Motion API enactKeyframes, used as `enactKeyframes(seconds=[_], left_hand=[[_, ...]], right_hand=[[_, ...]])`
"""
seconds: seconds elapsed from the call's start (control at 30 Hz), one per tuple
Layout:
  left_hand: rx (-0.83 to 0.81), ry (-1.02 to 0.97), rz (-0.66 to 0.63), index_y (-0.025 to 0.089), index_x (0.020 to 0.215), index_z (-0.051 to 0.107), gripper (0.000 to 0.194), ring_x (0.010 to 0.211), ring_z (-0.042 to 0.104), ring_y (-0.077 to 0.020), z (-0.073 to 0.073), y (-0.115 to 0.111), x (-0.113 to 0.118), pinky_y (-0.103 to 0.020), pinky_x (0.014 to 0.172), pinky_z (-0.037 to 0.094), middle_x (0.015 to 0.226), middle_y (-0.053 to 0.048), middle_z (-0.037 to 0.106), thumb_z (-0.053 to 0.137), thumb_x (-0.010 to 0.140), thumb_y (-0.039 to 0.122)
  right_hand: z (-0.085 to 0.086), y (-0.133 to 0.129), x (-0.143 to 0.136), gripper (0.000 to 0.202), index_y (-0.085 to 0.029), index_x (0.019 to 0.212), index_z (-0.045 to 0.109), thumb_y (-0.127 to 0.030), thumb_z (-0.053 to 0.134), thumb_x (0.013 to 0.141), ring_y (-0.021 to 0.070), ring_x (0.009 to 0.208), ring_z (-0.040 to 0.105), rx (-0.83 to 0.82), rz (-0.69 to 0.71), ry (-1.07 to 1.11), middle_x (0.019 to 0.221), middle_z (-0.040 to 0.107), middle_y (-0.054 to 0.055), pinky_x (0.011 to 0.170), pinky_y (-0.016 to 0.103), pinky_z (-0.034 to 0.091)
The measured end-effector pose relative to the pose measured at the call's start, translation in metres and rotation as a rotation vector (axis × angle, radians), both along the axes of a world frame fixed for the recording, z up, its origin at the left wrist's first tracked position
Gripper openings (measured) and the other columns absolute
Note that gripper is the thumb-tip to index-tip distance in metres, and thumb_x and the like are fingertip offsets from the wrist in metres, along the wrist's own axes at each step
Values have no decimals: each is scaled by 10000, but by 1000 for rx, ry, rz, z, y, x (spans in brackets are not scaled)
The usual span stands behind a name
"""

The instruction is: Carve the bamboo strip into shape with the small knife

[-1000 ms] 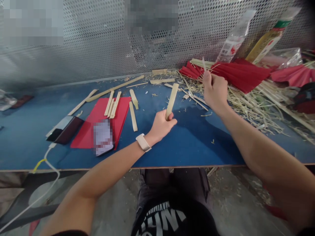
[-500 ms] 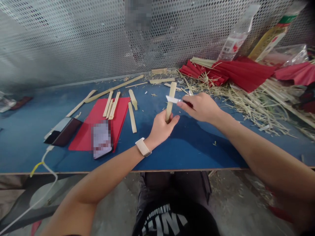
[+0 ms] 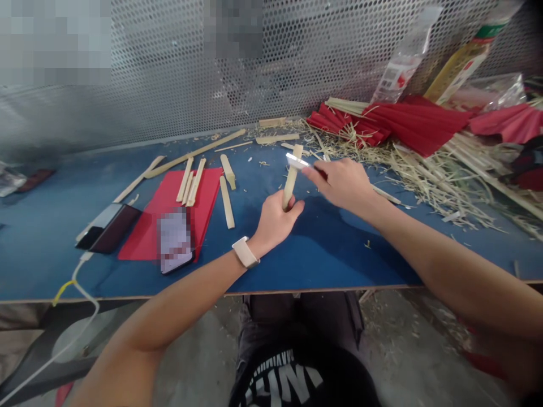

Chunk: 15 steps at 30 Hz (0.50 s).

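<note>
My left hand (image 3: 278, 220) is closed around the lower end of a flat bamboo strip (image 3: 291, 182), which points up and away from me over the blue table. In my right hand (image 3: 339, 180) is a knife with a short bright blade (image 3: 297, 161); its handle is mostly hidden by my fingers. The blade lies across the strip near its far end. Left of my hands, two shaped bamboo pieces (image 3: 227, 202) lie on the table. Several more bamboo pieces (image 3: 190, 182) rest on a red sheet (image 3: 146, 229).
A phone (image 3: 176, 240) lies partly on the red sheet, beside a dark case (image 3: 114, 229) with a white cable (image 3: 93, 299). Bamboo shavings (image 3: 441, 189) and folded red paper (image 3: 419, 124) fill the right side. Two bottles (image 3: 405, 62) lean on the perforated metal screen (image 3: 169, 73).
The knife has moved toward the far end of the strip, and its blade has turned. The strip leans slightly more to the right. A pale sliver now shows beyond my right wrist.
</note>
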<state>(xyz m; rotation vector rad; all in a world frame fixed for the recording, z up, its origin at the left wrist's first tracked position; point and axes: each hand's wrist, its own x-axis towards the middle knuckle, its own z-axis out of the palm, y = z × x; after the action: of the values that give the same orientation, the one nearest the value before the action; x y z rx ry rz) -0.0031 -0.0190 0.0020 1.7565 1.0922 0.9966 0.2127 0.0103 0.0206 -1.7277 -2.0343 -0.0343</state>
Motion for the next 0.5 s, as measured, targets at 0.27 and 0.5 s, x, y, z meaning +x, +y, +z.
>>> enactKeyframes(seconds=[0.27, 0.5], left_hand=[[-82, -67, -16, 243, 778, 459, 354, 600, 448, -130, -1, -4, 1, -286, 609, 361, 646, 44, 481, 743, 973, 325], [-76, -53, -39, 250, 786, 435, 376, 593, 460, -134, -1, -1, 1, -292, 588, 354, 639, 41, 477, 731, 1005, 328]], right_hand=[[16, 16, 38, 764, -291, 709, 520, -837, 178, 1119, 267, 675, 525, 21, -115, 256, 655, 580, 105, 678, 424, 335], [13, -12, -7, 583, -227, 1005, 673, -678, 334, 1151, 245, 667, 551, -106, 258, 71, 727, 641, 67, 667, 374, 328]])
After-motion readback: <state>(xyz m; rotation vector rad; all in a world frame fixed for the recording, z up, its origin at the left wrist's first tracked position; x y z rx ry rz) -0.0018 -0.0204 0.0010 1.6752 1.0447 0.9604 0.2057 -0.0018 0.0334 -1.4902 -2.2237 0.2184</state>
